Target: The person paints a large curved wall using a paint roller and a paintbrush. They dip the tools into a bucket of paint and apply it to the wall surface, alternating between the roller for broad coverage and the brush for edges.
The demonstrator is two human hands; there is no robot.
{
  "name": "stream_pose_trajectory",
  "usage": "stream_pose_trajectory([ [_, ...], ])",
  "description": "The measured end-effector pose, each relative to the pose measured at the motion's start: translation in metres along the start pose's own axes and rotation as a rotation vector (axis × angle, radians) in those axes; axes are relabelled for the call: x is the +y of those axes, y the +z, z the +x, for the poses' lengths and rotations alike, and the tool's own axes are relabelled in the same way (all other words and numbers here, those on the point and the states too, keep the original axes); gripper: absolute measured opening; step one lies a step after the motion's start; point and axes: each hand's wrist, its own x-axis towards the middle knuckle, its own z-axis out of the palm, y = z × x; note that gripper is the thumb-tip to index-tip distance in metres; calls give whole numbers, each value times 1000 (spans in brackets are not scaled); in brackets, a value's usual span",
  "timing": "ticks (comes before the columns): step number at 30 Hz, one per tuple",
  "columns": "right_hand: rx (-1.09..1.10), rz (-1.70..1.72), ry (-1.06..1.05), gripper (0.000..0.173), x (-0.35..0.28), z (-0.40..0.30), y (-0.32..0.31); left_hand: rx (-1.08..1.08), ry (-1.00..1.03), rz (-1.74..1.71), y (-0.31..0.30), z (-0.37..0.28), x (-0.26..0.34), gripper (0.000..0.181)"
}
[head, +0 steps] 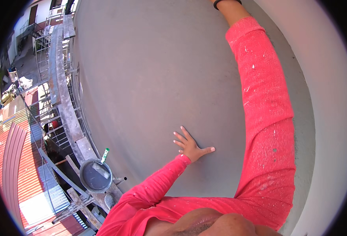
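My left hand point(192, 147) is laid against a smooth grey wall point(149, 73), fingers spread, holding nothing. My right arm, in a red sleeve point(265, 97) flecked with white paint, stretches up along the same wall; its hand is beyond the top edge, out of view. A dark band point(229, 6) circles that wrist. Below and left of my left hand, a round bucket point(110, 177) sits on the scaffold planks. A paint roller with a pale sleeve point(101, 170) and a green-and-white handle point(105, 155) rests in it, the handle sticking out over the rim.
Narrow scaffold planks point(68, 124) run along the wall on metal frames point(42, 56), high above the ground. A grey perforated shoe point(109, 201) is on the planks. Corrugated roofs point(28, 147) lie below. A pipe end point(121, 179) juts beside the bucket. A white surface point(324, 88) borders the wall.
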Motion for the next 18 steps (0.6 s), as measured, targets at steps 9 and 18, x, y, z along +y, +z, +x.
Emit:
stream_pose_trajectory([
  [9,63,-44,-93,19,-19,-11,8,9,12,13,4,-2,-1,167],
  [18,52,-85,73,23,-18,-14,-7,119,9,6,5,8,-11,170],
])
